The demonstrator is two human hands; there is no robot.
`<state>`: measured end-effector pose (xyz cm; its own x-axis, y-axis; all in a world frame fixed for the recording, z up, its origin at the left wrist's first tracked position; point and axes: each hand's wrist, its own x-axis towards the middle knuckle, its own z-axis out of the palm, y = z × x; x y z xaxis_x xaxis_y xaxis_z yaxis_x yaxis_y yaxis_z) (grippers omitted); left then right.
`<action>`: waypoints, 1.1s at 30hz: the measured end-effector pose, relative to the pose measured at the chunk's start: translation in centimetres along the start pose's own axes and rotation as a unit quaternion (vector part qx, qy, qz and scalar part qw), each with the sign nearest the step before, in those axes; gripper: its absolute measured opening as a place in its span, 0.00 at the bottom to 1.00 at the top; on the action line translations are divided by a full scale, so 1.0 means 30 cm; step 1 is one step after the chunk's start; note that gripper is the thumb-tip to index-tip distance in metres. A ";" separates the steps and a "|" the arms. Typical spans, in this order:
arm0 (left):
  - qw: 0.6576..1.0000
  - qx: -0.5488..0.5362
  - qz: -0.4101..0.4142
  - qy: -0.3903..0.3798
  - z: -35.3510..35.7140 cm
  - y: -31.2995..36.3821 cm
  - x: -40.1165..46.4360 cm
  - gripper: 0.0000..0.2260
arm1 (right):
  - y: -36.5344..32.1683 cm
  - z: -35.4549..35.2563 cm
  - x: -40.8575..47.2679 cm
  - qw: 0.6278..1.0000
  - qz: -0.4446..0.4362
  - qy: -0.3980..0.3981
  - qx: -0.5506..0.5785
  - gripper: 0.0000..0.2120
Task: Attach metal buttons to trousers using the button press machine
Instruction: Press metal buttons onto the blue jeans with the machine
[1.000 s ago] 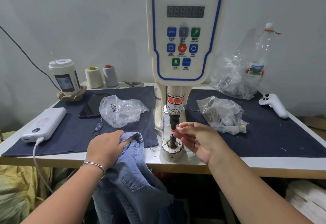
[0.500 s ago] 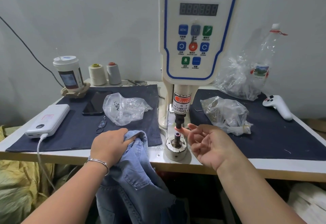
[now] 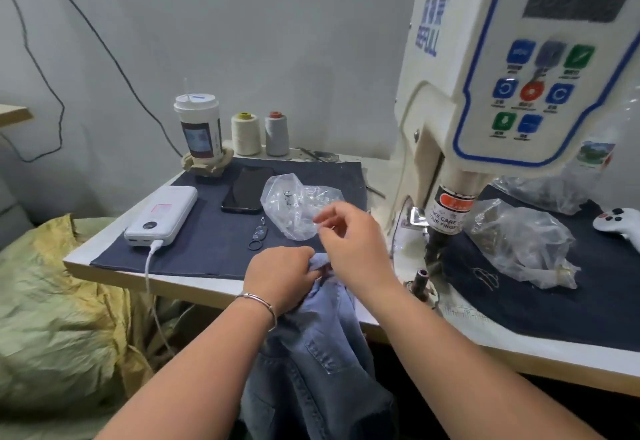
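Head view, trousers (image 3: 311, 363) hanging lengthwise off table (image 3: 214, 283), left hand (image 3: 282, 275) gripping

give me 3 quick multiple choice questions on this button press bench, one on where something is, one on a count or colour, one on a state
1. Where does the phone lie?
A. on the dark cloth, between the power bank and a clear plastic bag
B. on top of the machine
C. inside a plastic bag

2. How many thread cones stand by the wall?
A. one
B. two
C. four

3. What is the left hand doing?
A. pressing a machine key
B. lying flat on the table
C. gripping the jeans

Answers: 1 A, it lies flat on the cloth between them. 2 B, a cream one and a grey one. 3 C, its fingers bunch the denim at the table edge.
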<state>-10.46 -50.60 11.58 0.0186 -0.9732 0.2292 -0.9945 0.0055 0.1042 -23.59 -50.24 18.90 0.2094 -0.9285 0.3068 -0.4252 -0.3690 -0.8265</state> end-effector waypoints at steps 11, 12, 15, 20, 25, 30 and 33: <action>0.999 -0.050 0.003 0.004 -0.004 0.006 -0.009 0.15 | 0.111 0.278 0.446 0.904 -0.002 -0.119 -0.411 0.14; 0.999 -0.053 0.005 0.007 -0.002 0.006 -0.010 0.14 | 0.116 0.288 0.460 0.902 0.009 -0.113 -0.416 0.14; 0.998 -0.059 0.012 0.014 -0.002 0.009 -0.011 0.13 | 0.125 0.305 0.494 0.898 0.047 -0.102 -0.425 0.15; 0.998 -0.064 0.017 0.015 -0.009 0.011 -0.015 0.12 | 0.119 0.319 0.519 0.885 0.091 -0.126 -0.439 0.20; 0.997 -0.080 0.020 0.009 -0.014 0.011 -0.018 0.12 | 0.083 0.306 0.534 0.880 0.128 -0.159 -0.429 0.23; 0.996 -0.091 0.016 0.014 -0.017 0.011 -0.021 0.12 | 0.073 0.297 0.532 0.883 0.134 -0.151 -0.425 0.23; 0.996 -0.091 0.016 0.012 -0.019 0.012 -0.020 0.11 | 0.075 0.298 0.529 0.883 0.134 -0.148 -0.426 0.25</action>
<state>-10.78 -49.88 12.04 -0.0086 -0.9662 0.2578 -0.9595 0.0806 0.2698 -13.34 -65.42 17.69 0.1686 -0.9819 -0.0860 -0.9755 -0.1538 -0.1571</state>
